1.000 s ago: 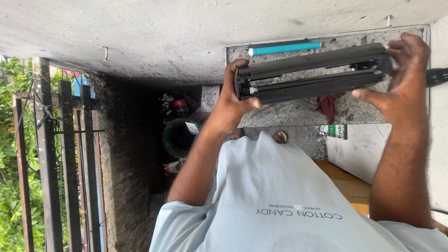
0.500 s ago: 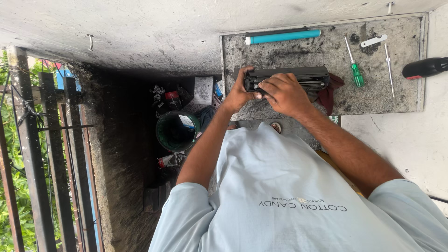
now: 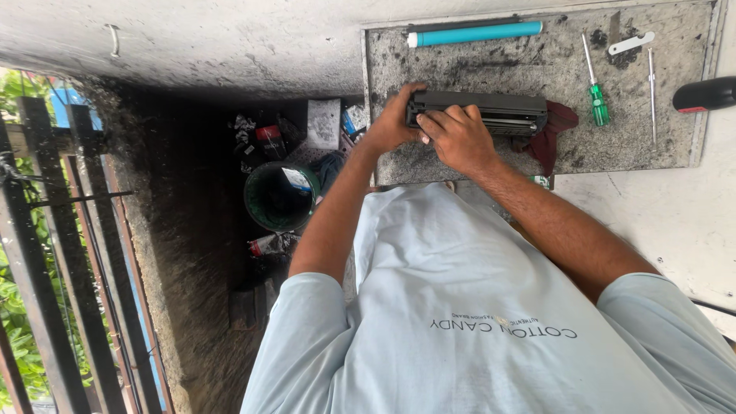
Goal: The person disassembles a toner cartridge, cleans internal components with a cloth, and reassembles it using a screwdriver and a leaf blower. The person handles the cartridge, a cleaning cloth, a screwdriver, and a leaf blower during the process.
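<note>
Nearest the camera is the person's pale blue cotton shirt [image 3: 475, 307], and from it both bare forearms reach toward 12 o'clock. The left hand [image 3: 389, 123] is closed around the left end of the long black plastic printer cartridge [image 3: 498, 113], its fingers curled over the far edge. The right hand [image 3: 460, 142] lies on the near long side, its fingers [image 3: 438, 123] bent and pressed against the casing; whether they pinch a small part there cannot be told. The cartridge rests flat on the grey speckled stone slab [image 3: 537, 73], which is smeared with black powder. A dark red cloth [image 3: 558, 130] lies touching it at 3 o'clock. At 2 o'clock, near it, is a green-handled screwdriver [image 3: 596, 100], with a thin metal rod [image 3: 652, 92] beyond. A teal cylindrical roller [image 3: 475, 34] lies at 12 o'clock, well apart. A round dark green bucket [image 3: 280, 195] stands at 8 o'clock, off the slab. The step in hand looks like working at the casing while it is braced down. Any further move calls for the left hand to keep it steady and level, so that no powder spills.
</note>
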